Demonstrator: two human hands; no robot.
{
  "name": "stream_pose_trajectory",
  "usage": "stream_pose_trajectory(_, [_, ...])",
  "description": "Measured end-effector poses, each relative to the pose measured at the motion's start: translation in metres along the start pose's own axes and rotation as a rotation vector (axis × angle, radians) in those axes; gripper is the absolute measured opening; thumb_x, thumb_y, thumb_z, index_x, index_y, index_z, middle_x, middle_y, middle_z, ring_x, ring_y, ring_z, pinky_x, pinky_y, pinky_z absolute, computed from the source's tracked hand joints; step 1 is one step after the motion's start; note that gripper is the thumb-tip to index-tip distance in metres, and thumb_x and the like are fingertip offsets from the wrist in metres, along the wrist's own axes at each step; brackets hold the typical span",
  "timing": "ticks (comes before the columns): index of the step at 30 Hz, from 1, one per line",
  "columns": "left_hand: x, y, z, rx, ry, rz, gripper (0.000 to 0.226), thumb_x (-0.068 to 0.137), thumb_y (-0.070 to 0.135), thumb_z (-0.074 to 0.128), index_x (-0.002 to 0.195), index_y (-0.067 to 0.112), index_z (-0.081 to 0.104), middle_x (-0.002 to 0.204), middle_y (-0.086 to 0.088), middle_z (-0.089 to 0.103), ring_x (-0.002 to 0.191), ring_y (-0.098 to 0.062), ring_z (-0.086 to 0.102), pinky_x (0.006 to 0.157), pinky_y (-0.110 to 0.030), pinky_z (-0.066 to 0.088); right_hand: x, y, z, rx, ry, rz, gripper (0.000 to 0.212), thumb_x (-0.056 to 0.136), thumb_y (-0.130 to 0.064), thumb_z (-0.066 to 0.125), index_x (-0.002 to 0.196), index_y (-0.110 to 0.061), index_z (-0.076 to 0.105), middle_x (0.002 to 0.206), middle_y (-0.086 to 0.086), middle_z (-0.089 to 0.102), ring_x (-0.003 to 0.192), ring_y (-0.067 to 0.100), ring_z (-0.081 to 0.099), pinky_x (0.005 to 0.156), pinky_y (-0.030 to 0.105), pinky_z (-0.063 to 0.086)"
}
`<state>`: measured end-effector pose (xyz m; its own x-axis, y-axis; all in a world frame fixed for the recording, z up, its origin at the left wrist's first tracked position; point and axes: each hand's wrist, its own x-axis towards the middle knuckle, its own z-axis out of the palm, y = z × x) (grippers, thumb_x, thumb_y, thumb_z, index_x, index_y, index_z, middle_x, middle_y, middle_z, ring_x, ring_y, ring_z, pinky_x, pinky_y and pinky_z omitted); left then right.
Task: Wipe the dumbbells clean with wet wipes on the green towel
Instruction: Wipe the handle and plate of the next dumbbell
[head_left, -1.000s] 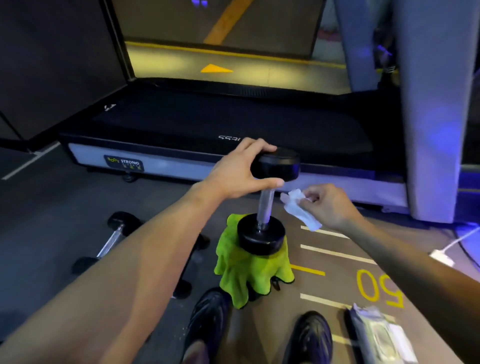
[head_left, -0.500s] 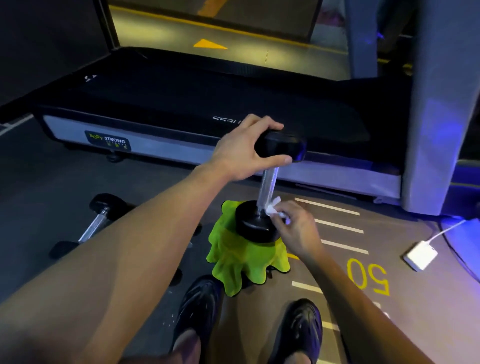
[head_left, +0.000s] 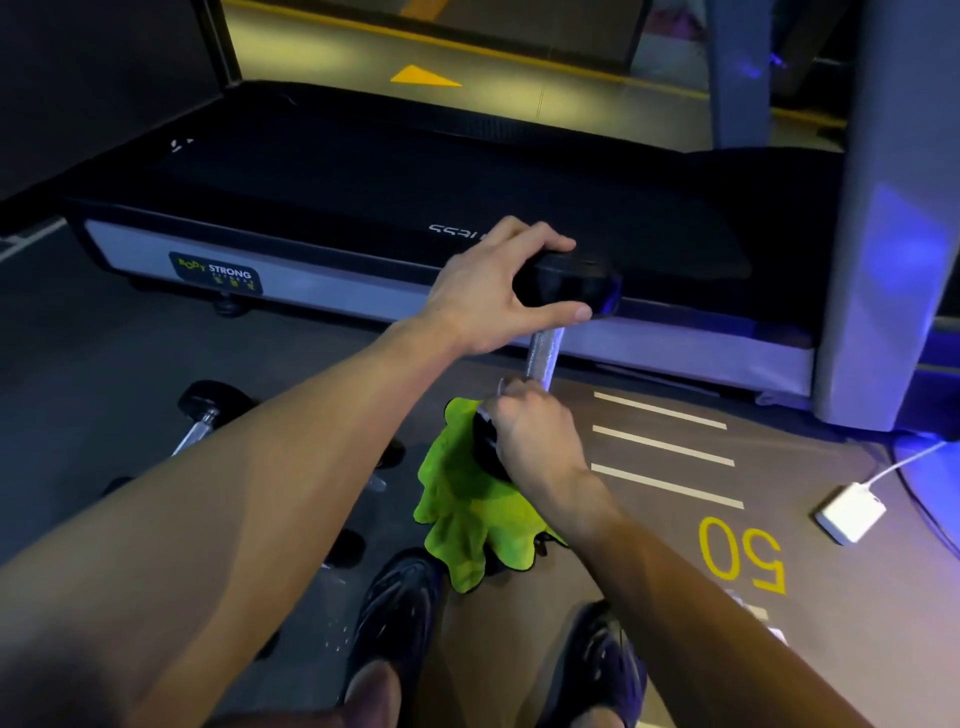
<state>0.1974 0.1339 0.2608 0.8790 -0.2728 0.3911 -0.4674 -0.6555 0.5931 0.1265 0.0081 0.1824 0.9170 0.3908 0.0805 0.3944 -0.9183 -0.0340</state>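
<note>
A black dumbbell (head_left: 543, 353) with a silver handle stands upright on a crumpled green towel (head_left: 467, 519) on the floor. My left hand (head_left: 493, 291) grips its black top head (head_left: 571, 283) from the left. My right hand (head_left: 535, 431) holds a white wet wipe (head_left: 491, 410), mostly hidden under the fingers, against the bottom head (head_left: 483, 447) at the base of the handle. The hand covers most of that lower head.
More dumbbells (head_left: 208, 415) lie on the floor at the left, partly behind my left arm. A treadmill (head_left: 363, 208) runs across the back. A white charger (head_left: 849, 512) with a cable sits at the right. My two dark shoes (head_left: 400, 603) are below the towel.
My right hand came down from beside the upper handle to the lower head, bringing the wipe with it. My left hand has kept its grip on the top head.
</note>
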Motion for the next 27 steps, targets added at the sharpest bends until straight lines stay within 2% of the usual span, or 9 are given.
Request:
stream_pose_trajectory(4, [0.0,0.005,0.0,-0.008,-0.018,0.003,0.064,0.079,0.067,0.078,0.134,0.042,0.058,0.13,0.016,0.054,0.116,-0.007,0.06,0.101,-0.038,0.051,-0.004,0.003,0.001,0.045,0.001,0.041,0.021,0.099,-0.008,0.056,0.115,-0.009,0.07,0.122,0.009,0.058,0.118,0.033,0.057,0.081,0.048,0.056])
stream_pose_trajectory(6, [0.001,0.006,0.001,-0.015,-0.02,0.0,0.064,0.079,0.067,0.078,0.135,0.043,0.057,0.131,0.017,0.053,0.116,-0.007,0.06,0.101,-0.038,0.051,-0.012,0.016,-0.003,0.127,-0.004,0.052,0.022,0.1,-0.014,0.056,0.117,-0.014,0.07,0.124,0.008,0.059,0.116,0.034,0.059,0.083,0.048,0.056])
stream_pose_trajectory(8, [0.001,0.006,0.003,-0.026,-0.025,-0.004,0.065,0.079,0.067,0.078,0.136,0.043,0.056,0.132,0.019,0.052,0.116,-0.006,0.059,0.101,-0.037,0.051,-0.021,0.036,-0.007,0.187,-0.004,0.072,0.023,0.102,-0.023,0.055,0.117,-0.025,0.072,0.118,0.005,0.061,0.111,0.034,0.062,0.084,0.045,0.054])
stream_pose_trajectory(10, [0.001,0.006,0.004,-0.03,-0.021,-0.007,0.065,0.08,0.067,0.077,0.137,0.043,0.056,0.133,0.018,0.051,0.116,-0.007,0.059,0.1,-0.036,0.051,-0.026,0.056,-0.011,0.223,0.025,0.119,0.021,0.1,-0.025,0.053,0.109,-0.025,0.073,0.107,0.005,0.06,0.102,0.036,0.063,0.079,0.043,0.051])
stream_pose_trajectory(13, [0.0,0.005,0.005,-0.031,-0.008,-0.011,0.065,0.08,0.068,0.077,0.136,0.043,0.056,0.133,0.016,0.052,0.117,-0.008,0.059,0.101,-0.038,0.051,-0.033,0.076,-0.019,0.427,0.305,0.233,0.018,0.1,-0.022,0.058,0.104,-0.018,0.075,0.094,0.007,0.062,0.084,0.03,0.063,0.071,0.035,0.042])
stream_pose_trajectory(15, [0.002,0.005,0.005,-0.034,-0.005,-0.022,0.064,0.079,0.068,0.077,0.135,0.044,0.056,0.133,0.016,0.052,0.117,-0.008,0.06,0.102,-0.038,0.051,-0.038,0.069,-0.02,0.494,0.412,0.177,0.015,0.099,-0.015,0.064,0.108,-0.018,0.075,0.091,0.002,0.058,0.077,0.02,0.057,0.068,0.033,0.041])
stream_pose_trajectory(18, [0.002,0.007,0.007,-0.03,-0.009,-0.025,0.064,0.079,0.067,0.077,0.135,0.044,0.056,0.133,0.017,0.052,0.116,-0.009,0.06,0.1,-0.036,0.05,-0.037,0.051,-0.005,0.398,0.212,-0.023,0.025,0.1,-0.014,0.061,0.121,-0.022,0.072,0.103,0.002,0.057,0.09,0.023,0.059,0.076,0.035,0.049])
stream_pose_trajectory(22, [0.003,0.007,0.007,-0.034,-0.016,-0.026,0.065,0.079,0.067,0.077,0.136,0.045,0.056,0.133,0.019,0.051,0.117,-0.008,0.059,0.096,-0.032,0.046,-0.03,0.052,-0.005,0.265,-0.034,-0.052,0.036,0.103,-0.016,0.052,0.13,-0.031,0.07,0.117,0.007,0.06,0.106,0.034,0.056,0.088,0.044,0.051])
stream_pose_trajectory(27, [0.003,0.007,0.006,-0.041,-0.024,-0.035,0.064,0.08,0.066,0.078,0.136,0.045,0.056,0.132,0.019,0.051,0.116,-0.006,0.058,0.095,-0.03,0.046,-0.017,0.045,-0.01,0.238,0.001,0.006,0.025,0.1,-0.029,0.059,0.117,-0.039,0.075,0.115,0.0,0.066,0.106,0.036,0.065,0.082,0.044,0.054])
